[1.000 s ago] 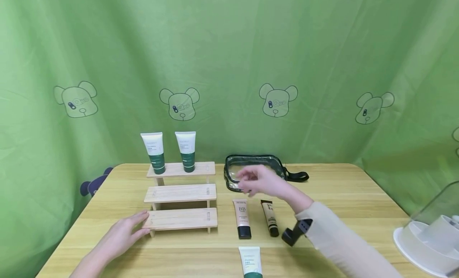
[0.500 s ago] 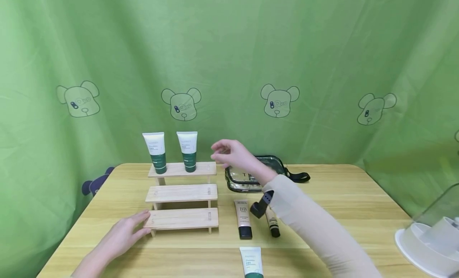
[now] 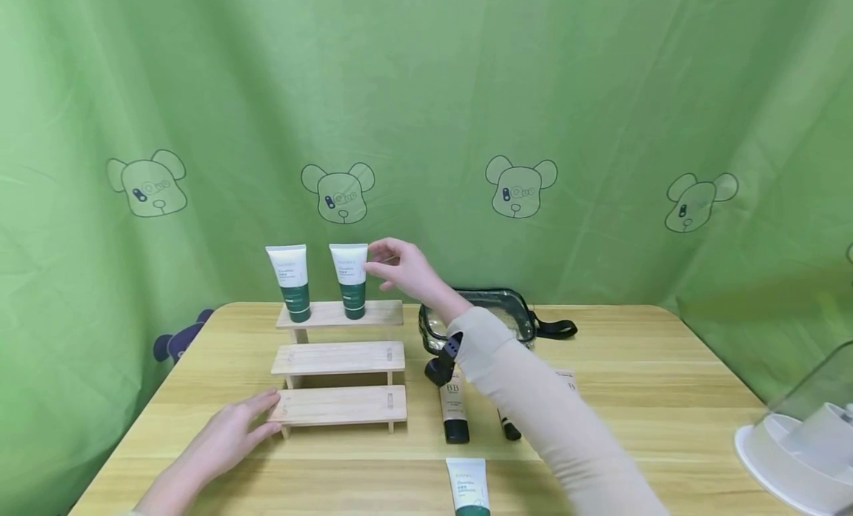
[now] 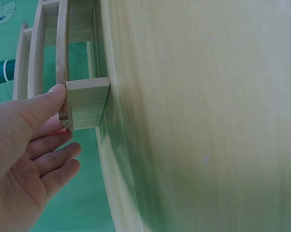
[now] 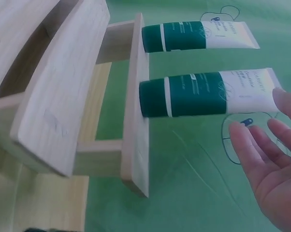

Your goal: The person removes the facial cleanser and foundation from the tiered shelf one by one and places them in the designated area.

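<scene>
"Wooden shelf (image 3: 338, 357): where do you have it?"

"Left of the clear pouch (image 3: 503, 307) on my head feed. My left hand (image 3: 223, 438) pinches the end of its lowest tier (image 3: 340, 406)."

"Right hand (image 3: 409, 268)?"

"Thumb and fingers spread beside the nearer green-and-white tube (image 3: 349, 280), upright on the top tier (image 3: 385, 313) with its twin (image 3: 289, 283). I can't tell whether they touch."
</scene>
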Demonstrator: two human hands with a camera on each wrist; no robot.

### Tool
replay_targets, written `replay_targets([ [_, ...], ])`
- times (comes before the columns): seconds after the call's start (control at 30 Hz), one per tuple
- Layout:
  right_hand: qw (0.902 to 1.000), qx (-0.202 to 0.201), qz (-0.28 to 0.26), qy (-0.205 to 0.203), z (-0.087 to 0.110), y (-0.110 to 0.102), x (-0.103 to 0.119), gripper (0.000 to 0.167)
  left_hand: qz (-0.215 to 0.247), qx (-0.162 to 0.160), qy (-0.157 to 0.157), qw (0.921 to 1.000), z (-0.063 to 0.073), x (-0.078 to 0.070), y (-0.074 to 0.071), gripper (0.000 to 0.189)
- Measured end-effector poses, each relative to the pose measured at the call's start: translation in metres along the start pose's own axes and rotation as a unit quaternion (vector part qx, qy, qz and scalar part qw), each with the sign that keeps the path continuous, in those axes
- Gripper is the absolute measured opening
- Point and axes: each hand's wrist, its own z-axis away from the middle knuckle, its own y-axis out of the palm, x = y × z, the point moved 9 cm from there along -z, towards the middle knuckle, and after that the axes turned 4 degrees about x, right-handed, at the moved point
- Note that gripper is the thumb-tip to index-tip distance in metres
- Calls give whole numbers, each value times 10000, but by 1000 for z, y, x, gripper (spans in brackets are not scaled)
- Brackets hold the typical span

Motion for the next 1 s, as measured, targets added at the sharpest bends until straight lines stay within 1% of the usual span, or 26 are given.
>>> replay_targets([
  [0.23,9993,-154,-328,96,-7,14,-10,34,32,21,-19,10000,0,0,0,48],
  [0.37,9984,-260,-459,207,-7,17,-12,32,36,14,-24,10000,-1,0,1,48],
  [0.57,9970,-305,-636,329,-7,19,-16,28,16,1,18,10000,-1,0,0,48],
  [0.73,9973,-347,-604,245,-4,18,-14,28,6,5,36,10000,-1,-1,-1,48],
  [0.9,9975,-423,-544,138,0,16,-11,25,19,28,-8,10000,0,1,1,48],
  [1.0,9970,-495,-596,81,2,14,-12,23,7,18,-27,10000,0,1,1,48],
])
